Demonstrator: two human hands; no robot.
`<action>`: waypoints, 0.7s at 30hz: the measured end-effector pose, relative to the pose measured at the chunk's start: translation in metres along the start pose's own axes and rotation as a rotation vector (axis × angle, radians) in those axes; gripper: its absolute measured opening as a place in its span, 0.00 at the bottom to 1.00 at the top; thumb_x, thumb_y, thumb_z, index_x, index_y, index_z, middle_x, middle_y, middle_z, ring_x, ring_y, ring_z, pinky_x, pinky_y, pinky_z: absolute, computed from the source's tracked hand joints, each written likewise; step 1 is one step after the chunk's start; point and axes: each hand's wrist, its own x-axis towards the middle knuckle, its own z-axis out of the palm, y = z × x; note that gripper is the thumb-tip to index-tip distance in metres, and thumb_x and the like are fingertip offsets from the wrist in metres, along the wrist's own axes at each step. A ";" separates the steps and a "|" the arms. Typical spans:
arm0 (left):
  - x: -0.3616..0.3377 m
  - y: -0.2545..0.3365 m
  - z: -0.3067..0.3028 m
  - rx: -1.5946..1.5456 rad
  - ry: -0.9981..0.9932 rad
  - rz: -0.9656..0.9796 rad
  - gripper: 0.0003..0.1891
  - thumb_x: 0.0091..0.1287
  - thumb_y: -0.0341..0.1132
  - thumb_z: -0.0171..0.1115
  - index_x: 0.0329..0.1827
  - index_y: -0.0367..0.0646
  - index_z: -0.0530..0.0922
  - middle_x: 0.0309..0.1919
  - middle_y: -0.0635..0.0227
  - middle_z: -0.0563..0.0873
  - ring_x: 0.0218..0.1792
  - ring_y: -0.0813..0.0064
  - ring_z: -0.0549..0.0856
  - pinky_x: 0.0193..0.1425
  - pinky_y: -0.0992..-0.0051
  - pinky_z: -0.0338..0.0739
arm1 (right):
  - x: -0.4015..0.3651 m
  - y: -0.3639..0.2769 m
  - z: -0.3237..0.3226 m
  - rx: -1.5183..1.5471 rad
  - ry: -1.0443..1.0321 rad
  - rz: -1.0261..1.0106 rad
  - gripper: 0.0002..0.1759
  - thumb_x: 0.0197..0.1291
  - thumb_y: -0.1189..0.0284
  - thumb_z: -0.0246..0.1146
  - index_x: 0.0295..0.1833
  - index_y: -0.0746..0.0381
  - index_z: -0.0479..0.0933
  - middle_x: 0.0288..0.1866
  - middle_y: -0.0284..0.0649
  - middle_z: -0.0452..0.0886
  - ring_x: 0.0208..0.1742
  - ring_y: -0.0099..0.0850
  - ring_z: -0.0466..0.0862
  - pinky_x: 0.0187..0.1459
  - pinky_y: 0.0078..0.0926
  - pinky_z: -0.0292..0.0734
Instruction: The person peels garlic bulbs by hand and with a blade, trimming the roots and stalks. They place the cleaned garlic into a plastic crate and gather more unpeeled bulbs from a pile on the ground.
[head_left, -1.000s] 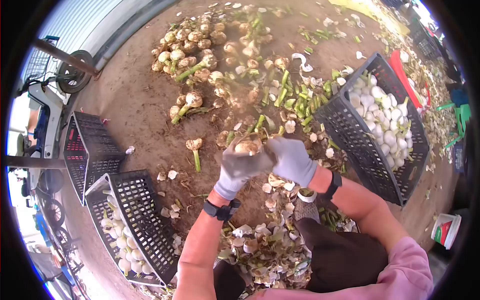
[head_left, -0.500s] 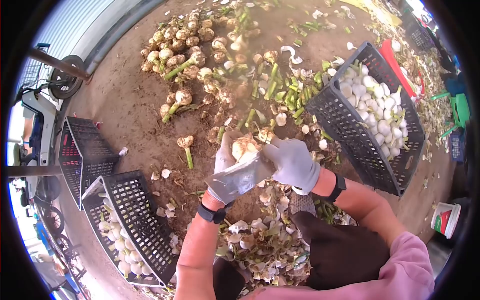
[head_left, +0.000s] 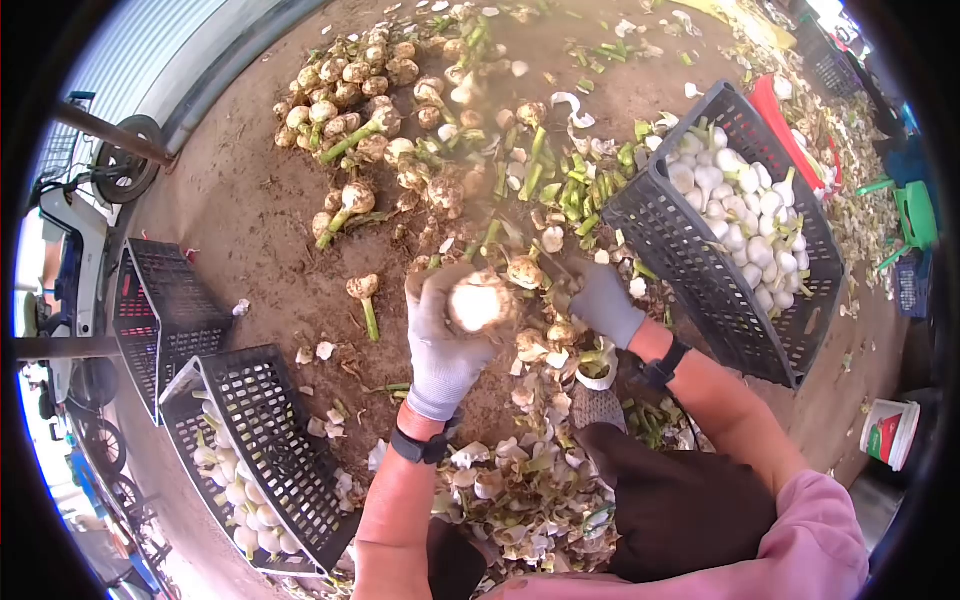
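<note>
My left hand [head_left: 440,340], in a pale grey glove, grips a garlic bulb [head_left: 478,304]. Its white face is turned up and brownish, dirty skin shows round its edge. My right hand [head_left: 604,304], gloved too, is to the right of the bulb and apart from it, fingers curled round a knife [head_left: 556,264]. The blade shows only as a thin dark line, nearly edge-on; the handle is hidden in the glove. Between the hands lies another unpeeled garlic bulb [head_left: 525,271] on the ground. A single bulb with a green stalk [head_left: 364,292] lies left of my left hand.
A heap of dirty garlic bulbs [head_left: 350,85] lies ahead on the soil. Cut green stalks [head_left: 580,195] are scattered to its right. Black crates with white garlic stand at right [head_left: 680,255] and left [head_left: 270,430]. Peelings [head_left: 520,490] cover the ground by my legs.
My right hand has moved right, away from the bulb, taking the knife's broad blade off it. The bulb in my left hand now shows a bare white face.
</note>
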 end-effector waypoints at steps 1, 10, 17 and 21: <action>-0.002 0.003 0.003 -0.231 0.031 -0.121 0.34 0.49 0.24 0.72 0.61 0.41 0.67 0.52 0.63 0.76 0.50 0.71 0.79 0.52 0.73 0.79 | -0.006 -0.012 0.004 0.069 -0.021 -0.052 0.20 0.52 0.67 0.72 0.51 0.61 0.82 0.25 0.43 0.80 0.25 0.30 0.77 0.32 0.32 0.73; 0.001 0.041 -0.022 -1.142 -0.630 -0.201 0.41 0.45 0.41 0.82 0.63 0.47 0.70 0.53 0.64 0.77 0.54 0.71 0.75 0.57 0.72 0.75 | -0.011 0.052 0.008 0.118 -0.040 0.005 0.23 0.53 0.74 0.71 0.55 0.71 0.79 0.38 0.49 0.86 0.35 0.31 0.84 0.39 0.27 0.79; 0.036 -0.177 -0.045 0.935 -0.011 -1.041 0.43 0.53 0.56 0.75 0.67 0.43 0.68 0.67 0.45 0.69 0.53 0.40 0.81 0.56 0.53 0.78 | 0.014 0.043 0.007 0.091 -0.093 0.122 0.24 0.49 0.84 0.63 0.56 0.71 0.79 0.45 0.50 0.86 0.47 0.32 0.85 0.48 0.24 0.77; 0.030 -0.171 -0.047 0.247 0.073 -0.814 0.33 0.55 0.33 0.73 0.65 0.47 0.69 0.60 0.57 0.77 0.54 0.57 0.82 0.55 0.63 0.80 | 0.015 0.034 0.015 0.126 -0.067 0.041 0.22 0.53 0.82 0.65 0.56 0.69 0.79 0.45 0.48 0.87 0.46 0.33 0.85 0.49 0.26 0.77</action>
